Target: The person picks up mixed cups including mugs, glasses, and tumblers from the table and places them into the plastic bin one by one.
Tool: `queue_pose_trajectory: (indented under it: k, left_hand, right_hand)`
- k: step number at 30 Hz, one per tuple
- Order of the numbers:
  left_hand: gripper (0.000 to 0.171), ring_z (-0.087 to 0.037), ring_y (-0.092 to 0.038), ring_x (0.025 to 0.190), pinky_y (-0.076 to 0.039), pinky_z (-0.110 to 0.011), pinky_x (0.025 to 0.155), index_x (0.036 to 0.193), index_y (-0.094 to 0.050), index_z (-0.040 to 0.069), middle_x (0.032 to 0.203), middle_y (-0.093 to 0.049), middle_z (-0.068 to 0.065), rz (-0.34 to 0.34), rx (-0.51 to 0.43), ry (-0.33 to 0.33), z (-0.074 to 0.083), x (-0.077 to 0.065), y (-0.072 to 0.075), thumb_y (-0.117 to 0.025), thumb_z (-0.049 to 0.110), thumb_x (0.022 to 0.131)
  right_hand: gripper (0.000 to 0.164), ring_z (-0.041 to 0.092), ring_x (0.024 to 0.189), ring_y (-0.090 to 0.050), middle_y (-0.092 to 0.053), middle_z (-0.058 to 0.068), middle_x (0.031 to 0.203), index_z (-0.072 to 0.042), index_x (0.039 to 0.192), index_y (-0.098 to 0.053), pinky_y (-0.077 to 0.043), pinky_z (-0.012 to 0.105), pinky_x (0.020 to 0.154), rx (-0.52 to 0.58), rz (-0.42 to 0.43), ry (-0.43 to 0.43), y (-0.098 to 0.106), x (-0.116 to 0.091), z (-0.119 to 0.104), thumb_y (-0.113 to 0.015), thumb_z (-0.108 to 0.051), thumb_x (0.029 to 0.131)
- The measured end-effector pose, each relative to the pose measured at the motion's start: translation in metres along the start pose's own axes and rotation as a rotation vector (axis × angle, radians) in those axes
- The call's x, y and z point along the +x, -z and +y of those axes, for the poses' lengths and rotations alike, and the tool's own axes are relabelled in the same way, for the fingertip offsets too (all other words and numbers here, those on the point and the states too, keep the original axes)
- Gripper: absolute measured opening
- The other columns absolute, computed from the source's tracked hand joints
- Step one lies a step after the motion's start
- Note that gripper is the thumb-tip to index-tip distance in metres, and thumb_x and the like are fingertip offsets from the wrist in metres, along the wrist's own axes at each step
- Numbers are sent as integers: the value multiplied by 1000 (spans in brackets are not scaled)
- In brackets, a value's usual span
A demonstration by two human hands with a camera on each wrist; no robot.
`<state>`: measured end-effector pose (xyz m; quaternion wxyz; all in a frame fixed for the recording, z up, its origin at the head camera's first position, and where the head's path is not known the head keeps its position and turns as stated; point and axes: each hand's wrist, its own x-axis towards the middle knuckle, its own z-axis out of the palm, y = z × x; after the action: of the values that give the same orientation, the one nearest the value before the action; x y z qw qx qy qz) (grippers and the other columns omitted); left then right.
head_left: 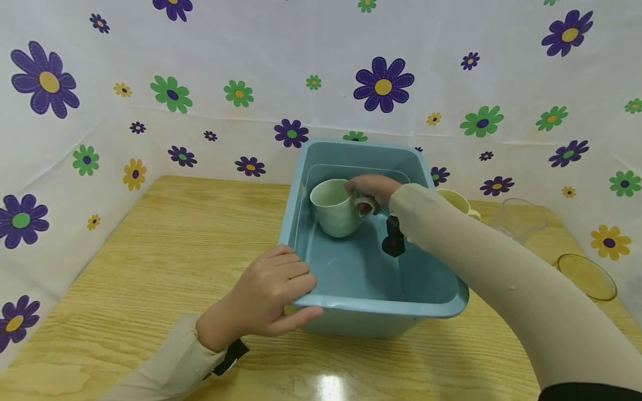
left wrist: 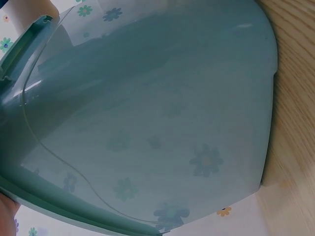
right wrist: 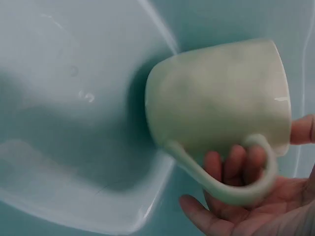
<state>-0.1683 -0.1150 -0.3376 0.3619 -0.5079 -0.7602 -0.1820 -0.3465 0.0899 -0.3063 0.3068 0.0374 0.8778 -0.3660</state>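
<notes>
A light blue plastic tub (head_left: 381, 308) stands on the wooden table in the head view. My left hand (head_left: 266, 292) grips its near left corner, fingers over the rim and thumb along the outside. Inside the tub, toward its far left, is a pale green mug (head_left: 333, 211), its mouth upward. My right hand (head_left: 376, 186) reaches in and holds the mug by its handle. In the right wrist view, fingers (right wrist: 234, 164) pass through the handle and a fingertip touches the mug's rim. Whether the mug's base touches the tub floor, I cannot tell.
Behind my right forearm stand a yellow mug (head_left: 453, 199) and a clear glass vessel (head_left: 521, 217). An amber glass piece (head_left: 587, 277) is at the table's right side. A flowered sheet (head_left: 281, 55) hangs behind the table (head_left: 200, 239).
</notes>
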Motion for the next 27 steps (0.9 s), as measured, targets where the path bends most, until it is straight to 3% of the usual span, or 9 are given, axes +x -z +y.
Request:
queue_pose_trajectory:
  k: [6, 11, 18, 22, 27]
  left_hand:
    - [53, -11, -45, 55, -44, -29, 66, 62, -50, 14, 55, -45, 4, -10, 1, 5, 0, 0, 0, -28, 46, 99]
    - [53, -12, -45, 55, -44, -29, 66, 62, -50, 14, 56, -45, 3, -7, 7, 4, -1, 0, 0, -28, 45, 99]
    - [52, -12, -44, 55, -44, -29, 66, 62, -49, 14, 55, -43, 3, 1, 7, 0, 0, 0, 0, -29, 44, 99]
    - [51, -12, -44, 54, -44, -29, 65, 62, -48, 14, 55, -43, 3, 8, 5, -2, 0, 0, -1, -30, 43, 99]
    - [51, -12, -44, 54, -44, -29, 65, 62, -48, 14, 55, -42, 3, 7, 3, 1, 0, 0, -2, -30, 43, 99]
  right_hand:
    - [31, 20, 69, -54, -56, 6, 65, -1, 109, -54, -46, 39, 80, 17, -15, -54, -3, 5, 1, -45, -25, 92]
    - [33, 20, 68, -49, -53, 9, 70, 1, 120, -49, -45, 36, 77, 56, -34, -43, -4, 8, 0, -41, -20, 96]
    - [31, 19, 73, -49, -54, 6, 71, 1, 118, -52, -44, 36, 81, 56, -23, -47, -4, 8, -2, -40, -19, 98]
    - [26, 19, 76, -51, -55, 7, 76, 1, 107, -57, -46, 35, 79, 44, -6, -33, -4, 10, 0, -42, -18, 98]
    - [26, 17, 67, -48, -55, 5, 68, -3, 83, -58, -43, 32, 70, -23, 13, -1, -3, 10, 1, -42, -17, 98]
